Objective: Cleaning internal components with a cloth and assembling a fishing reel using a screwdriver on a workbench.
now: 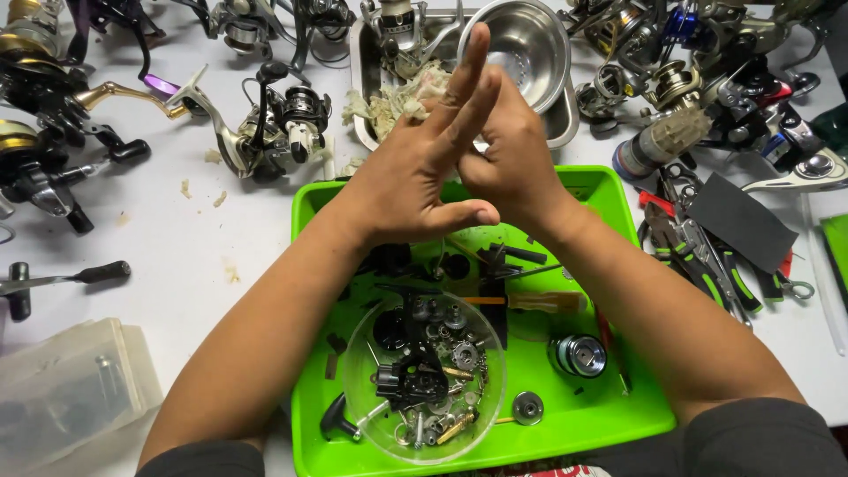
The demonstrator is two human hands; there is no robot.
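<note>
Both my hands are raised together above a bright green tray (pixel 618 190). My left hand (pixel 415 168) lies flat with fingers stretched up and right, pressed over my right hand (pixel 512 163), whose fingers are mostly hidden behind it. I cannot see anything held between them. Below the hands, on the tray, a clear round bowl (pixel 424 375) holds small black and metal reel parts, screws and gears. A silver spool (pixel 579 353), a small round disc (pixel 527 407) and a yellow-handled tool (pixel 543 301) lie on the tray beside it.
Several fishing reels (pixel 274 124) crowd the white table at back left and back right. A steel tray with a steel bowl (pixel 530 40) and wadded rags stands behind the hands. Green-handled pliers (pixel 707 256) lie to the right, a clear plastic box (pixel 71 389) at front left.
</note>
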